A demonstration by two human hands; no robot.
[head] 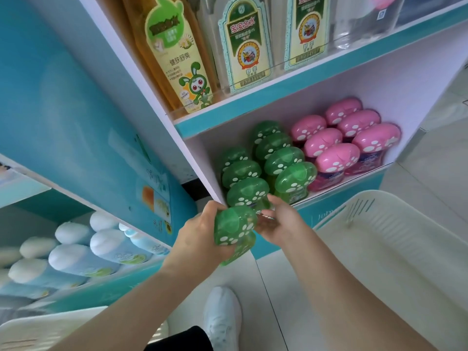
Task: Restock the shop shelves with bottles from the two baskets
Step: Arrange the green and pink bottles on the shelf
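Note:
A green bottle (pixel 234 233) with a white-spotted mushroom cap is held just below the front left corner of the bottom shelf (pixel 349 184). My left hand (pixel 197 239) grips it round the cap and body. My right hand (pixel 281 221) sits at its right side, fingers loosely curled against the cap's edge. On the shelf stand several matching green bottles (pixel 278 160) in rows on the left and several pink-capped ones (pixel 349 140) on the right. A cream basket (pixel 395 224) lies at the right on the floor, its visible part bare.
The shelf above holds tall yellow-green and clear labelled bottles (pixel 243 46). A neighbouring unit at the left carries pale blue bottles (pixel 81 252). Another cream basket's rim (pixel 33 325) shows at the bottom left. A white shoe (pixel 222 317) stands on the tiled floor.

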